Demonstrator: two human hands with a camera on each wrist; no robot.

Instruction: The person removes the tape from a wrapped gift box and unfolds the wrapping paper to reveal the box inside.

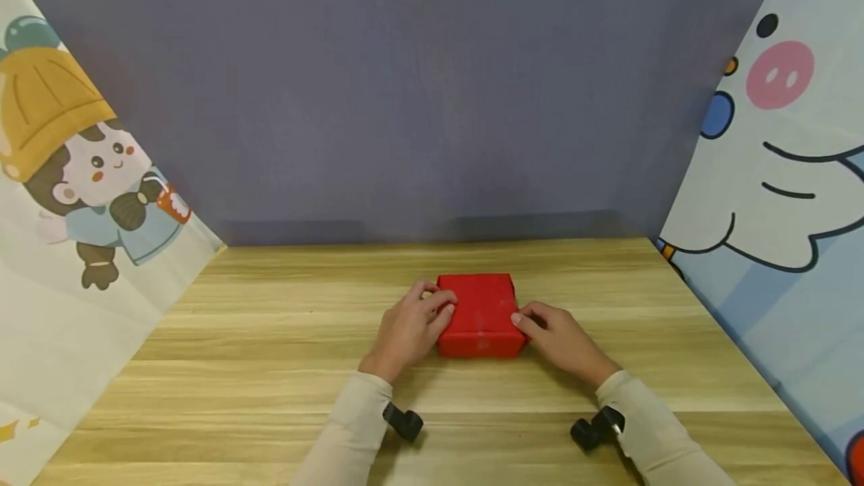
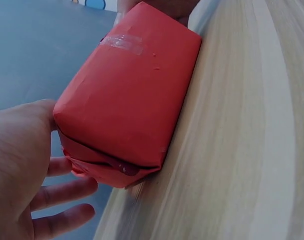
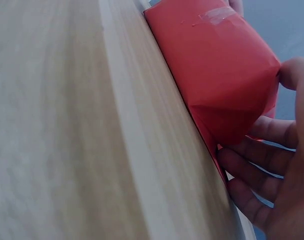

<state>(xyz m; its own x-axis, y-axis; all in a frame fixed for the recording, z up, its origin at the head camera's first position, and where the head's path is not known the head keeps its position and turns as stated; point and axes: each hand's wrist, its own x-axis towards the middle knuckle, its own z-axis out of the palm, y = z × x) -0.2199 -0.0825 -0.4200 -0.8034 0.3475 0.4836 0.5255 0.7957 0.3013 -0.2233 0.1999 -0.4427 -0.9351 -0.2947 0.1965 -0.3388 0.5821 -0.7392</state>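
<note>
A small box wrapped in red paper (image 1: 478, 306) rests on the wooden table between the two hands. Clear tape shows on its near side in both wrist views. My left hand (image 1: 408, 325) holds the box's left end, thumb at the upper corner and a finger on the top. The other fingers of that hand spread beside the folded end in the left wrist view. At the right end, my right hand (image 1: 560, 336) grips the box with the thumb on the top edge. Its fingers curl against a folded paper flap (image 3: 227, 120) low at that end.
The wooden table (image 1: 270, 366) runs back to a grey-purple wall panel (image 1: 432, 96). Cartoon-printed sheets flank it on the left (image 1: 40, 336) and right (image 1: 796, 193). A black device is strapped to each sleeved wrist.
</note>
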